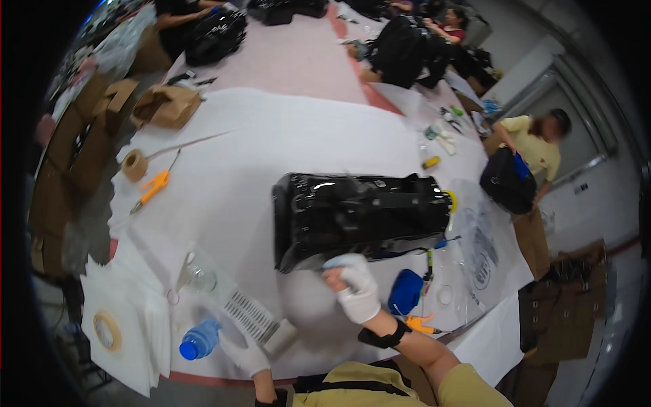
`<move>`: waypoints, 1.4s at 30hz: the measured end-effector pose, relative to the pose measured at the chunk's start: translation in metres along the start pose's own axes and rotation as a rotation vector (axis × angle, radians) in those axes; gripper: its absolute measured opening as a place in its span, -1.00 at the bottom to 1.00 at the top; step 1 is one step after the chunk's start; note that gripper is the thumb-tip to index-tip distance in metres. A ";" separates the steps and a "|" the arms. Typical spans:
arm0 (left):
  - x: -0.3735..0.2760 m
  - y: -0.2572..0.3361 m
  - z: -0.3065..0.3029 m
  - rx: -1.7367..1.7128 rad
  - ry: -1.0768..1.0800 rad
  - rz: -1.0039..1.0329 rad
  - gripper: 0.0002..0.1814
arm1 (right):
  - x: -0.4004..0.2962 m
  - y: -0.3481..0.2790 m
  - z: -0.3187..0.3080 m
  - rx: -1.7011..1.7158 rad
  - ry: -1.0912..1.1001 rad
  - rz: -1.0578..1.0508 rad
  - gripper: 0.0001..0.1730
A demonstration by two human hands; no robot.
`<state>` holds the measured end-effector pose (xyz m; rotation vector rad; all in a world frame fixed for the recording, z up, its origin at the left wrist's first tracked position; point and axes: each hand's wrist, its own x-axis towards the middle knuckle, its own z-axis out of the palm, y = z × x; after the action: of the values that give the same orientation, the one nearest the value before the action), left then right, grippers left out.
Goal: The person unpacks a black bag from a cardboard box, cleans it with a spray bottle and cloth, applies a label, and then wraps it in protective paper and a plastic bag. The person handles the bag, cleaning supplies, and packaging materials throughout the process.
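Note:
A shiny black bag (366,213) lies lengthwise across the white-covered table before me. My right hand (353,287), in a white glove with bare fingertips, is at the bag's near edge; its fingers are curled, and whether they grip anything is unclear. My left hand (241,351), gloved too and blurred, is low on the left beside a blue-capped plastic bottle (201,340). A clear plastic sleeve with a printed panel (252,315) lies just above that hand; whether the hand touches it cannot be told. A blue pouch (406,291) rests right of my right hand.
An orange air blow gun (154,187) and a tape roll (134,165) lie on the left, below a brown paper bag (170,106). White foam sheets (127,325) bear another tape roll (107,330). A second orange blow gun (421,324) lies near right. A co-worker (539,142) stands at the right.

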<state>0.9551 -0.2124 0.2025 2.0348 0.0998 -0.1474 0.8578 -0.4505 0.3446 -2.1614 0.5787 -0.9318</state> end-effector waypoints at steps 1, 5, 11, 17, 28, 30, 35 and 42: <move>-0.009 0.008 0.000 -0.045 0.034 0.060 -0.37 | 0.012 -0.003 -0.026 -0.076 0.065 -0.008 -0.80; -0.034 0.035 0.005 -0.052 -0.245 0.090 -0.45 | 0.076 0.028 -0.090 -0.236 0.413 0.033 -0.33; -0.051 0.180 0.070 -0.278 -0.317 0.809 -0.59 | 0.145 0.052 -0.094 -0.645 0.234 0.108 0.15; -0.033 0.262 0.150 -0.126 -0.314 1.162 -0.71 | 0.078 0.090 -0.056 -0.377 0.207 -0.101 0.22; -0.048 0.198 0.180 -0.018 -0.119 1.312 -0.77 | 0.107 0.090 -0.070 -0.525 -0.119 0.069 0.05; -0.046 0.196 0.180 -0.004 -0.132 1.308 -0.76 | 0.102 0.088 -0.071 -0.385 -0.098 0.068 0.01; -0.048 0.202 0.166 -0.174 -0.230 1.201 -0.78 | 0.077 0.055 -0.078 0.111 0.179 0.015 -0.11; -0.062 0.211 0.101 -1.288 -1.351 -0.826 -0.60 | -0.020 0.024 -0.081 -0.228 -0.182 -0.677 -0.21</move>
<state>0.9159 -0.3986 0.3528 0.2509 0.1172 -1.4725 0.7811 -0.4877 0.3579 -2.6764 -0.1707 -1.0225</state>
